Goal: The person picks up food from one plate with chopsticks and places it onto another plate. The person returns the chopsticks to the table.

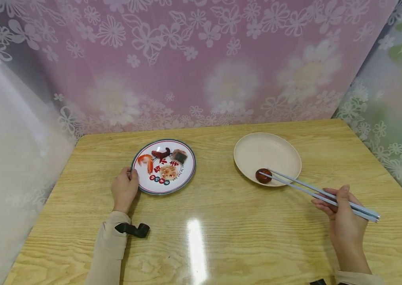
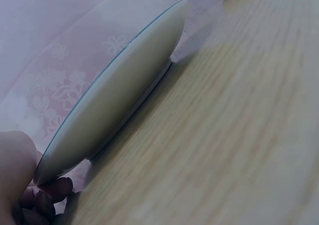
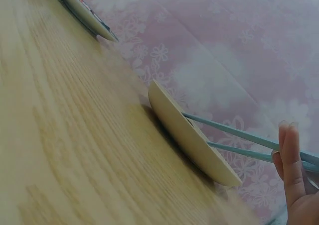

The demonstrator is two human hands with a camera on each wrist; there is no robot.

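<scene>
My left hand pinches the left rim of a white plate with a blue-green edge, thumb above and fingers curled below. Food pictures and red characters cover its face. In the left wrist view the side of this plate rests on the table. My right hand grips a pair of light blue chopsticks. Their tips are at a shiny round brown ball inside the near rim of a beige plate. The right wrist view shows the chopsticks reaching over the plate rim, which hides the ball.
Both plates stand on a wood-grain table, well apart from each other. Behind it hangs a pink floral curtain, with pale floral cloth at the right. A black strap sits on the left wrist.
</scene>
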